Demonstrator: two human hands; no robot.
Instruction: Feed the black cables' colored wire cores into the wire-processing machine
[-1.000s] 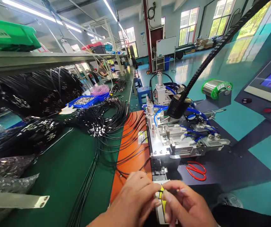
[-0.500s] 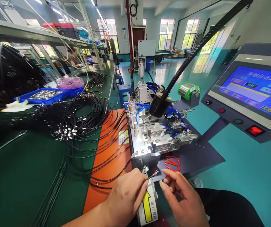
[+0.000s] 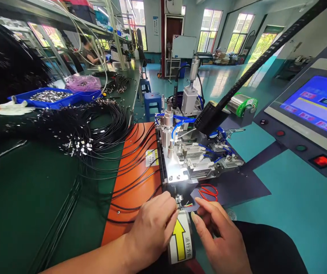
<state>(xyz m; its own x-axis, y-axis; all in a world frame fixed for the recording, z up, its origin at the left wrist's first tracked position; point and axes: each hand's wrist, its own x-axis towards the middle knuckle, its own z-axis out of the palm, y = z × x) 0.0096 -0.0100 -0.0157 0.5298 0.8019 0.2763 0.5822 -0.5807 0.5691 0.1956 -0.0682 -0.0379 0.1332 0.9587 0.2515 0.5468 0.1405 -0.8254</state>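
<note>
My left hand [image 3: 156, 219] pinches a thin black cable just behind its stripped end. Several fine coloured wires [image 3: 188, 205] fan out from that end, pointing right. Close to the wire tips, my right hand [image 3: 219, 230] has its thumb and forefinger apart, with nothing seen between them; its other fingers curl inward. Below the wires sits a white rounded part with a yellow arrow label [image 3: 180, 239]. Just beyond both hands stands the silver soldering machine [image 3: 197, 160], with blue air tubes and a small metal clamp at its near edge.
Black cables lie across the orange mat [image 3: 136, 182] and in a big coil [image 3: 106, 125] on the green table. A blue tray [image 3: 60, 99] holds small metal parts. A lamp [image 3: 212, 118] hangs over the machine; a solder spool [image 3: 242, 104] and control screen [image 3: 323, 102] stand right.
The view has shifted a little. The wires in my left hand have turned, showing different colours, and now point more level to the right. My right hand stays beside them, fingers parted.
</note>
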